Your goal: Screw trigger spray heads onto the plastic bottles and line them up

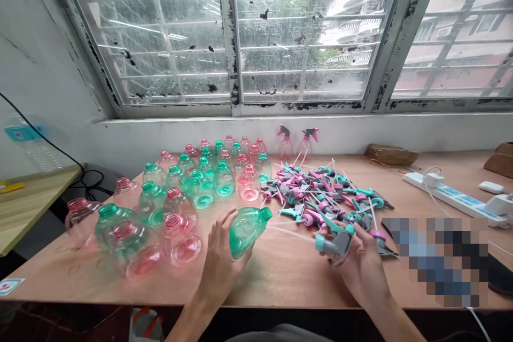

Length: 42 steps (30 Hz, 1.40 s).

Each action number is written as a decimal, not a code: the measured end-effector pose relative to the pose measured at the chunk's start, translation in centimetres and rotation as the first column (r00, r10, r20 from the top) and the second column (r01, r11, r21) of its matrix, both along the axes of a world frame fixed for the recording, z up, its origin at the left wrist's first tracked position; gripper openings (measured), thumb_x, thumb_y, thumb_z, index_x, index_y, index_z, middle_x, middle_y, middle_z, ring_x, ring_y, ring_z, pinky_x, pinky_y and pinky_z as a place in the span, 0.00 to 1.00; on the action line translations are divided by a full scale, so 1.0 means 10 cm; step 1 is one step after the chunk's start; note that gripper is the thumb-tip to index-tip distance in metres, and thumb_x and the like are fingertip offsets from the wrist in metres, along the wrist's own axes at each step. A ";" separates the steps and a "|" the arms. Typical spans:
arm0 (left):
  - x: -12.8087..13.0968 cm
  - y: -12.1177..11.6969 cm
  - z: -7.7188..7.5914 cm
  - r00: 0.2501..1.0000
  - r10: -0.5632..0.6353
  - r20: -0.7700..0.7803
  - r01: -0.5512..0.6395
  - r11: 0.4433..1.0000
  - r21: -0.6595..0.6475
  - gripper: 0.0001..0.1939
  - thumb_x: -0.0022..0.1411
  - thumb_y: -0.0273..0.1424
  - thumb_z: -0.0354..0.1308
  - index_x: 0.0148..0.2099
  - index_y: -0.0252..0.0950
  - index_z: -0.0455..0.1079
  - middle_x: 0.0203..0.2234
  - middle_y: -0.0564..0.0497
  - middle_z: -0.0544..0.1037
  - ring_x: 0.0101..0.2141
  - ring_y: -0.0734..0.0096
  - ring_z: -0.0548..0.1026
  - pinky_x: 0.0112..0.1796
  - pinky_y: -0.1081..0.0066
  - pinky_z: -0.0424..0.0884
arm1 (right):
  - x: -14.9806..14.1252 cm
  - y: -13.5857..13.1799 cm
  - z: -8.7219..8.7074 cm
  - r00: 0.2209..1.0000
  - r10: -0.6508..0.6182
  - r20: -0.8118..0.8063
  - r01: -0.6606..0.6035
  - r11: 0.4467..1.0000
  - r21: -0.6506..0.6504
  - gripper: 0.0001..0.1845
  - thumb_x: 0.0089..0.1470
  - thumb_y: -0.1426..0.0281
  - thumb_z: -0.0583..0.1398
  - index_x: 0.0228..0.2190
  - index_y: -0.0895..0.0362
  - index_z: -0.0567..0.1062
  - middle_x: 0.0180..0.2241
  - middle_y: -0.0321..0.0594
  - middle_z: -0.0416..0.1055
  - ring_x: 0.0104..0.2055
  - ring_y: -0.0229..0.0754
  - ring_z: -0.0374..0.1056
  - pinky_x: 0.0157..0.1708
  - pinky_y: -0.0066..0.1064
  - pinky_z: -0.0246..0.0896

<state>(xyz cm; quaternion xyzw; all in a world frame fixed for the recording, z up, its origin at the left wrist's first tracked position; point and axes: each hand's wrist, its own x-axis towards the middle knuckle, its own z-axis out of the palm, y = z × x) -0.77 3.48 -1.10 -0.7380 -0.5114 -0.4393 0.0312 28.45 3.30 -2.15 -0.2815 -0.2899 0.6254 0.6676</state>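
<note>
My left hand (224, 246) is wrapped round a green clear plastic bottle (247, 228), tilted with its uncapped neck toward the right. In my right hand (363, 262) is a grey and teal spray trigger head (335, 240). Its thin white dip tube (290, 231) points left, the tip close to the bottle's neck but apart from it. Just behind my right hand lies a heap of pink, teal and grey spray heads (316, 189). Left of my left hand stand several open bottles, pink ones (182, 246) and green ones (201, 189) mixed.
Two pink bottles with spray heads fitted (304, 147) stand by the wall under the window. A white power strip (455, 199) with plugs and cables lies at the right, near a brown paper-wrapped block (391, 154). A blurred-out dark object (444, 262) lies at the front right.
</note>
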 end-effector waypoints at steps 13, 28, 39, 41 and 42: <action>0.00 -0.06 0.02 0.966 -0.202 -0.163 0.189 0.977 -0.097 0.34 0.65 0.21 0.61 0.69 0.42 0.54 0.65 0.40 0.66 0.65 0.47 0.64 0.63 0.44 0.61 | 0.25 0.01 0.15 0.980 -0.199 -0.011 0.197 0.976 -0.093 0.17 0.53 0.53 0.71 0.35 0.55 0.83 0.32 0.34 0.81 0.29 0.39 0.77 0.25 0.21 0.77; 0.06 -0.12 0.12 0.876 -0.481 0.018 0.472 0.850 -0.234 0.24 0.77 0.26 0.44 0.68 0.52 0.63 0.68 0.50 0.67 0.70 0.56 0.58 0.66 0.49 0.65 | -0.35 -0.12 -0.11 0.889 -0.061 0.455 0.010 0.994 0.112 0.33 0.61 0.41 0.57 0.45 0.57 0.81 0.35 0.45 0.81 0.20 0.39 0.69 0.15 0.27 0.62; 0.05 -0.28 0.08 0.879 -0.316 0.357 0.441 0.825 -0.355 0.19 0.73 0.38 0.54 0.64 0.51 0.67 0.73 0.48 0.56 0.71 0.51 0.57 0.68 0.46 0.59 | -0.25 -0.11 -0.18 0.880 0.064 0.471 -0.074 0.997 0.004 0.23 0.39 0.61 0.79 0.37 0.54 0.84 0.35 0.37 0.82 0.38 0.49 0.76 0.39 0.36 0.73; 0.09 -0.28 -0.01 0.839 -0.259 0.479 0.442 0.838 -0.321 0.23 0.70 0.43 0.57 0.65 0.49 0.66 0.74 0.48 0.51 0.69 0.47 0.60 0.66 0.49 0.65 | -0.26 -0.13 -0.17 0.869 0.026 0.494 -0.037 0.999 0.013 0.21 0.39 0.60 0.79 0.35 0.54 0.84 0.33 0.38 0.82 0.38 0.51 0.76 0.40 0.38 0.73; 0.10 -0.26 -0.05 0.813 -0.213 0.542 0.430 0.847 -0.312 0.26 0.69 0.46 0.59 0.66 0.48 0.64 0.75 0.47 0.47 0.68 0.45 0.63 0.63 0.51 0.69 | -0.26 -0.14 -0.15 0.864 0.016 0.503 -0.023 1.000 0.008 0.21 0.39 0.60 0.79 0.35 0.54 0.84 0.32 0.38 0.82 0.37 0.51 0.76 0.40 0.39 0.73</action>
